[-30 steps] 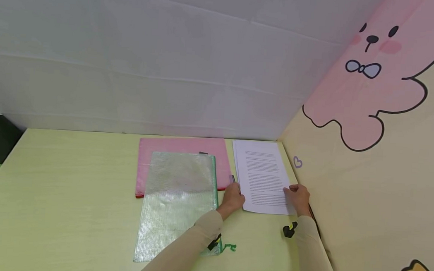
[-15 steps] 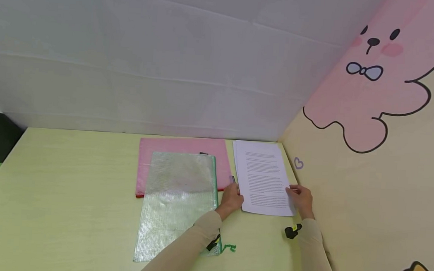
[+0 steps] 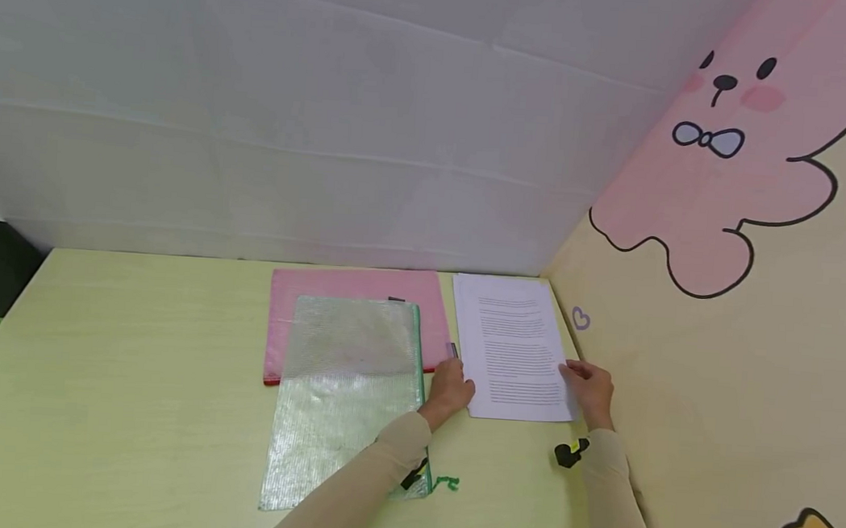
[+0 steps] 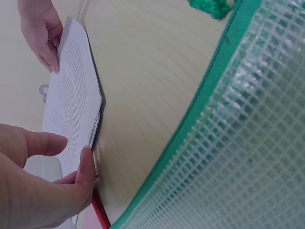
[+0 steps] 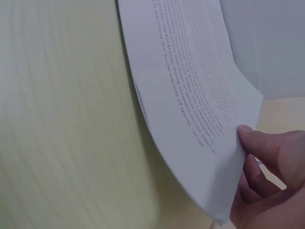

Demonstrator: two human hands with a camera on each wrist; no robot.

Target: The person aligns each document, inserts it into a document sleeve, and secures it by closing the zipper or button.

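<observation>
A stack of printed paper sheets (image 3: pixel 515 350) lies at the far right of the table. My right hand (image 3: pixel 590 393) pinches its right edge near the lower corner; in the right wrist view the thumb (image 5: pixel 259 143) is on top, the fingers lie beneath and the sheets bow upward. At the left edge is my left hand (image 3: pixel 448 388); its fingers (image 4: pixel 86 167) touch that edge, and its thumb stands apart from them. A clear mesh zipper pouch (image 3: pixel 349 405) with green edging lies left of this hand, partly under the left forearm.
Beneath the mesh pouch lies a pink pouch (image 3: pixel 364 283) with red edging. A green cord (image 3: pixel 447 483) trails from the mesh pouch's lower corner. The table (image 3: pixel 132 383) meets a wall close beside the right arm. Behind it hangs a white sheet (image 3: pixel 293 127).
My right hand has shifted slightly right and down along the paper's edge. The paper's lower edge has come slightly nearer. The left hand has barely moved.
</observation>
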